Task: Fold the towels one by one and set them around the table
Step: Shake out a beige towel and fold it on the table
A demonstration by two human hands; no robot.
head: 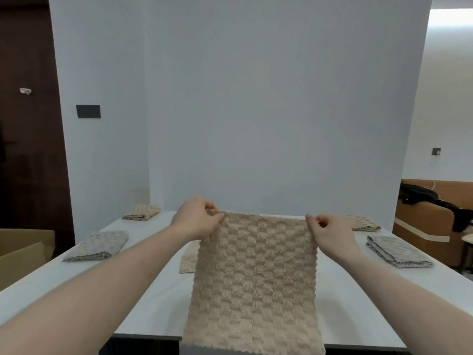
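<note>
The beige towel [252, 283] hangs below both hands (left [197, 221], right [330, 233]), each grip pinching 1 top corner.

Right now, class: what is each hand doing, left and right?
Left hand: closed, pinching the top left corner of the beige towel.
Right hand: closed, pinching the towel's top right corner.

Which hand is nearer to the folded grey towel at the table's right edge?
The right hand. It pinches the held beige towel's top right corner, just left of the grey towel. The left hand holds the opposite corner, farther away across the table.
</note>
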